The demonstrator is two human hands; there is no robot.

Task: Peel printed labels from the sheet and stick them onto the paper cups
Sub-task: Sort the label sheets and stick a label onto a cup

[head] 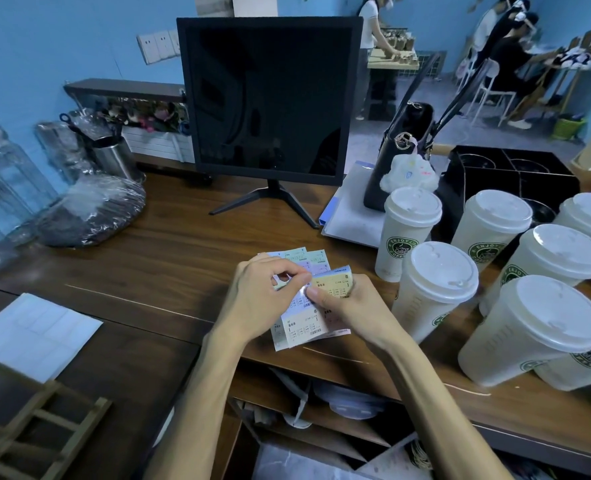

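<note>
Blank white sheet (34, 332), counter's left end. Dark monitor (270, 98), centre back. My left hand (264, 299): fingers curled, pinching a label edge on the label sheets (304, 327). My right hand (347, 306): gripping those sheets above the wooden counter (169, 258). Lidded paper cups (436, 289), clustered at right.

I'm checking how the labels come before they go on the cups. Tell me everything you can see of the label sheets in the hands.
The label sheets are a fanned bundle of thin paper, with pastel labels in yellow, green, blue and pink, each printed with small dark text, boxes and a barcode. They are held just above the wooden counter, left of the cups. The left hand grips them from the left; the right hand holds the right edge, its thumb on a yellow label. The fingertips meet at one label's corner.
</note>
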